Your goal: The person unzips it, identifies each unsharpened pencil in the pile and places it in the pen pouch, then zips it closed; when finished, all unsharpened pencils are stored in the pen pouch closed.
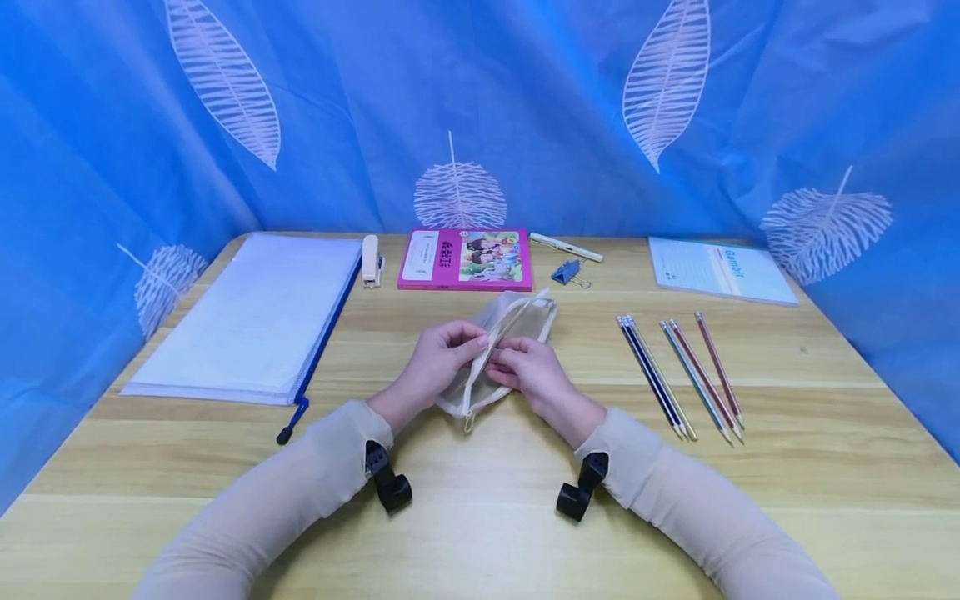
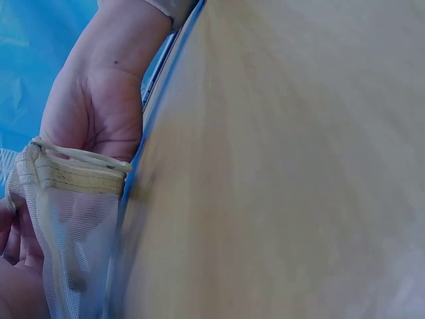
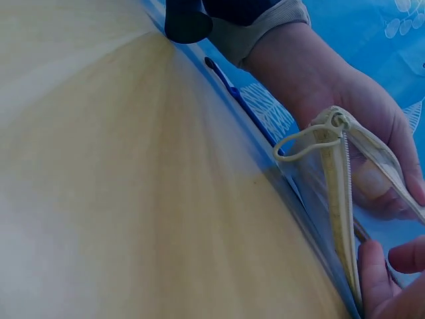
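Note:
A cream mesh zip pouch (image 1: 498, 308) is held near the middle of the table, its zipper undone and its mouth parted. My left hand (image 1: 433, 364) pinches one zippered edge between thumb and fingers. Opposite it, my right hand (image 1: 538, 377) has its fingers bent at the other edge, thumb and fingertips gripping the rim. A small cord loop (image 3: 299, 149) hangs from the near end of the zipper. In the left wrist view the mesh side of the pouch (image 2: 80, 229) looks see-through, and the right hand (image 2: 99, 100) shows behind it.
A white zip document bag (image 1: 247, 321) lies at left. Along the back are a stapler (image 1: 371, 261), a pink book (image 1: 465, 260), a pen (image 1: 566, 247), a blue binder clip (image 1: 566, 271) and a notebook (image 1: 722, 271). Several pencils (image 1: 651, 375) lie at right.

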`<move>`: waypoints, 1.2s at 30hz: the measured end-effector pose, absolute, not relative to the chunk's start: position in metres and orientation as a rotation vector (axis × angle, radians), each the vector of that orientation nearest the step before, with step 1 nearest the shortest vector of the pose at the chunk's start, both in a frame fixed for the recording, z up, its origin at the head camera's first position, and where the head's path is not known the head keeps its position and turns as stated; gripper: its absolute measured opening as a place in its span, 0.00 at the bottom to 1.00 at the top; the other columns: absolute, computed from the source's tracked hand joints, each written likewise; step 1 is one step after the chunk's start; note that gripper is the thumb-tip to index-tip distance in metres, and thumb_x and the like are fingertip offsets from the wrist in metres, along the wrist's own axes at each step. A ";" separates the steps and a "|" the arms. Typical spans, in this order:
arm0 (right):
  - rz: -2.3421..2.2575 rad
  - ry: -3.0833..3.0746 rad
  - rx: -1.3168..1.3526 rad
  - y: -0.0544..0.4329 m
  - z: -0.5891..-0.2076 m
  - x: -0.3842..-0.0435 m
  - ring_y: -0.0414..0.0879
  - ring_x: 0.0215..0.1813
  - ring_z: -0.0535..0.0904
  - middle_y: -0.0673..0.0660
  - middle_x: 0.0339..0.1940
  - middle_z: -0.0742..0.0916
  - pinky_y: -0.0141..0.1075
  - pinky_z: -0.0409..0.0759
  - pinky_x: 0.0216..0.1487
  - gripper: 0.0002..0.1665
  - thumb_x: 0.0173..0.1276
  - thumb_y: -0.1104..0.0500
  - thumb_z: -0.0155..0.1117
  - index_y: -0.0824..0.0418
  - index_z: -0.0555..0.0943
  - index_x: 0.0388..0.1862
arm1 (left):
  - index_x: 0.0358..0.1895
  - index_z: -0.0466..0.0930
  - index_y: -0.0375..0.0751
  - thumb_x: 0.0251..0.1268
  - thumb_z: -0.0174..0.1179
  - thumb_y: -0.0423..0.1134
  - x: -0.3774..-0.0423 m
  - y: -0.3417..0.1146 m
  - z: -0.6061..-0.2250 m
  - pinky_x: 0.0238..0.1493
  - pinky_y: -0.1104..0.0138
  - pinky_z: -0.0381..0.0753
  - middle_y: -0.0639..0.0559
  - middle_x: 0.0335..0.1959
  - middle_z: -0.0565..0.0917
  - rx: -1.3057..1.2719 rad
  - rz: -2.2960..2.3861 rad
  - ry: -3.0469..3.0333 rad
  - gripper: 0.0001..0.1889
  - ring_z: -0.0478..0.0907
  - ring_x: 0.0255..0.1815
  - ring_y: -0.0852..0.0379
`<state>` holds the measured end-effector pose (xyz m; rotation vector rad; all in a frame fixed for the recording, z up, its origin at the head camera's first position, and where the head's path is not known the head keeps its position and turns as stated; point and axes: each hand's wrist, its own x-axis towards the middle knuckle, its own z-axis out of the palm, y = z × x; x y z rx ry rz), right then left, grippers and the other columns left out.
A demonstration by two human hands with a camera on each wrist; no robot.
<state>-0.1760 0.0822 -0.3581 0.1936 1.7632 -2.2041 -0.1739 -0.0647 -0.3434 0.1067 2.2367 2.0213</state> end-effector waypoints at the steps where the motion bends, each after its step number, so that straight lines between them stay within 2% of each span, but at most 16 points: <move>1: -2.196 1.768 0.196 0.084 -0.358 -0.176 0.41 0.32 0.82 0.59 0.34 0.83 0.30 0.81 0.40 0.21 0.65 0.71 0.52 0.77 0.68 0.56 | 0.41 0.80 0.32 0.61 0.59 0.32 -0.174 -0.065 -0.344 0.36 0.71 0.75 0.50 0.33 0.81 0.108 2.022 2.236 0.08 0.74 0.34 0.60; 5: -2.199 1.759 0.174 0.096 -0.353 -0.176 0.41 0.32 0.82 0.58 0.32 0.83 0.32 0.81 0.42 0.22 0.65 0.72 0.51 0.78 0.66 0.58 | 0.41 0.80 0.32 0.61 0.59 0.32 -0.174 -0.065 -0.344 0.34 0.71 0.75 0.51 0.32 0.80 0.104 2.029 2.241 0.08 0.73 0.32 0.60; 9: -2.149 1.764 0.069 0.116 -0.347 -0.175 0.41 0.32 0.82 0.54 0.28 0.83 0.31 0.81 0.40 0.19 0.66 0.71 0.51 0.78 0.66 0.55 | 0.41 0.80 0.33 0.61 0.59 0.33 -0.174 -0.067 -0.344 0.35 0.70 0.75 0.51 0.32 0.80 0.096 2.018 2.243 0.08 0.73 0.32 0.60; 14: -1.964 1.863 -0.134 0.149 -0.342 -0.175 0.41 0.33 0.82 0.53 0.29 0.83 0.32 0.81 0.39 0.15 0.65 0.70 0.53 0.75 0.68 0.49 | 0.42 0.80 0.33 0.62 0.59 0.33 -0.173 -0.070 -0.344 0.35 0.70 0.76 0.50 0.34 0.80 0.078 1.989 2.240 0.08 0.73 0.32 0.59; 20: -1.864 2.028 -0.235 0.193 -0.335 -0.178 0.40 0.35 0.82 0.51 0.31 0.83 0.32 0.81 0.41 0.17 0.65 0.68 0.54 0.77 0.67 0.50 | 0.42 0.80 0.34 0.62 0.58 0.33 -0.174 -0.075 -0.345 0.36 0.69 0.76 0.48 0.36 0.80 0.077 1.960 2.252 0.08 0.74 0.33 0.59; 25: -1.896 2.091 -0.244 0.229 -0.329 -0.179 0.39 0.36 0.82 0.50 0.32 0.83 0.31 0.80 0.41 0.11 0.65 0.68 0.56 0.69 0.71 0.46 | 0.42 0.80 0.34 0.62 0.58 0.33 -0.174 -0.078 -0.344 0.35 0.70 0.76 0.48 0.37 0.80 0.083 1.928 2.270 0.08 0.73 0.33 0.59; 34: -1.844 2.292 -0.213 0.279 -0.330 -0.183 0.35 0.35 0.81 0.45 0.32 0.84 0.27 0.79 0.39 0.08 0.65 0.65 0.59 0.58 0.75 0.43 | 0.42 0.80 0.34 0.63 0.58 0.33 -0.174 -0.081 -0.344 0.35 0.70 0.74 0.48 0.37 0.80 0.081 1.908 2.281 0.08 0.73 0.32 0.58; 36: -1.732 2.409 -0.208 0.286 -0.332 -0.184 0.33 0.35 0.80 0.42 0.31 0.83 0.25 0.78 0.38 0.10 0.65 0.65 0.59 0.61 0.74 0.45 | 0.42 0.80 0.35 0.62 0.58 0.33 -0.175 -0.082 -0.344 0.34 0.70 0.74 0.47 0.38 0.80 0.071 1.900 2.286 0.08 0.72 0.33 0.58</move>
